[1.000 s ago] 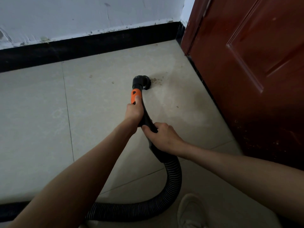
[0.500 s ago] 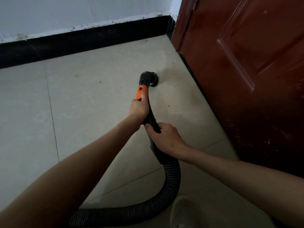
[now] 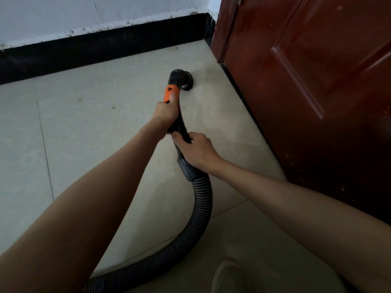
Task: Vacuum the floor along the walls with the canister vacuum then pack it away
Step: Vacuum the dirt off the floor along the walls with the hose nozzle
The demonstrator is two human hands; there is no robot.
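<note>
A black vacuum nozzle rests on the pale tiled floor, close to the corner by the door. Behind it runs a black handle with an orange slider. My left hand grips the handle, its thumb lying on the orange part. My right hand grips the handle lower down, just above the grey cuff. From there the ribbed black hose curves down and left out of view. The canister is not visible.
A dark red door stands along the right side. A black skirting board under a white wall runs across the back. Small specks of dirt lie on the tiles. A white shoe shows at the bottom.
The nozzle has moved forward and right over the dusty patch toward the corner by the door. Both hands keep the same grip on the handle.
</note>
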